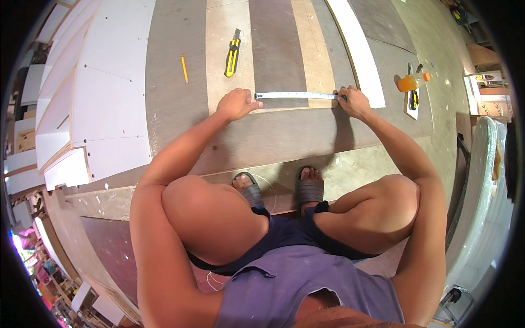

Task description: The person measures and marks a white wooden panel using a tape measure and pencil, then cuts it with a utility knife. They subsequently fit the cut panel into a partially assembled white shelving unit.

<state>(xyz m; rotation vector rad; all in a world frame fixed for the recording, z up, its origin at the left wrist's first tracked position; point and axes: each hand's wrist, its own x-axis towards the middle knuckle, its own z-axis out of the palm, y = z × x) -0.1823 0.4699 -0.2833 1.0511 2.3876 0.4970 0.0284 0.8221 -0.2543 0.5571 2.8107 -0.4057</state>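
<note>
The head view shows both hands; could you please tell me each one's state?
Left hand: closed on one end of the tape measure.
Right hand: closed on its other end.

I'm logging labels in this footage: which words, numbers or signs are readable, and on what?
Nothing is legible enough to quote.
Tape measure, between the left hand and right hand: markings too small.
Yellow-and-black cutter: any lettering too small.
Brown panel, right edge: dark marks too distorted.
</note>
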